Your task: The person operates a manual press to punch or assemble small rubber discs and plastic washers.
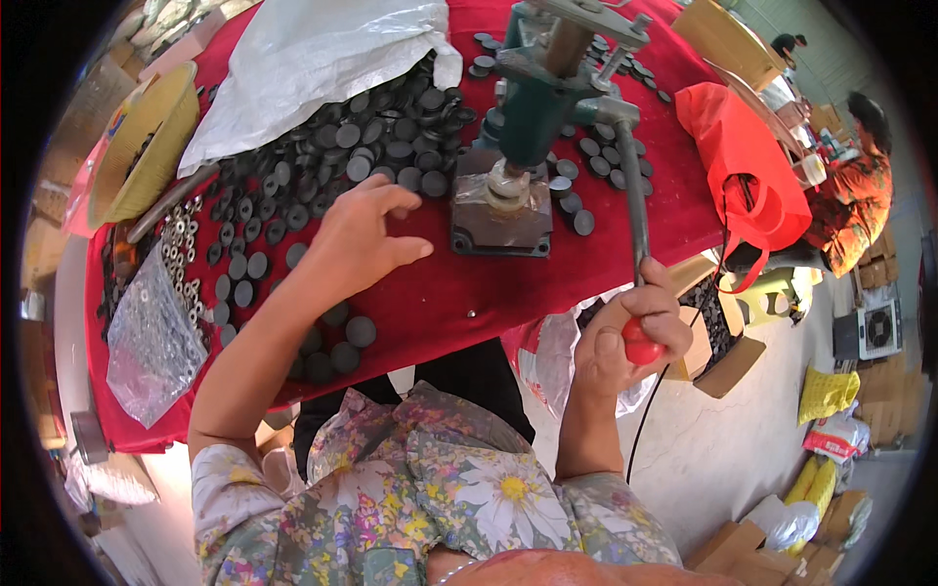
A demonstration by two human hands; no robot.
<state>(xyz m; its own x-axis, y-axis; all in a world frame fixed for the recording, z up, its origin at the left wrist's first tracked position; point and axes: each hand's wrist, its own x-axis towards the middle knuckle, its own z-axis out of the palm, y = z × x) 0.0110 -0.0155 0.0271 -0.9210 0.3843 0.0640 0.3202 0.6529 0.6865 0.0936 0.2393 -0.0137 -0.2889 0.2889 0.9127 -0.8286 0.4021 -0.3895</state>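
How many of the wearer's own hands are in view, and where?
2: the left hand, open beside the black discs, and the right hand, gripping the press lever at its red knob.

cloth [430,303]: red | discs [348,136]: dark grey | press [529,127]: dark green | knob [642,346]: red | shirt [386,493]: multicoloured — floral

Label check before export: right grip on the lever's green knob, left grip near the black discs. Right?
Wrong colour: the head view shows the right grip on the red knob of the lever. The left grip is near the black discs, as stated.
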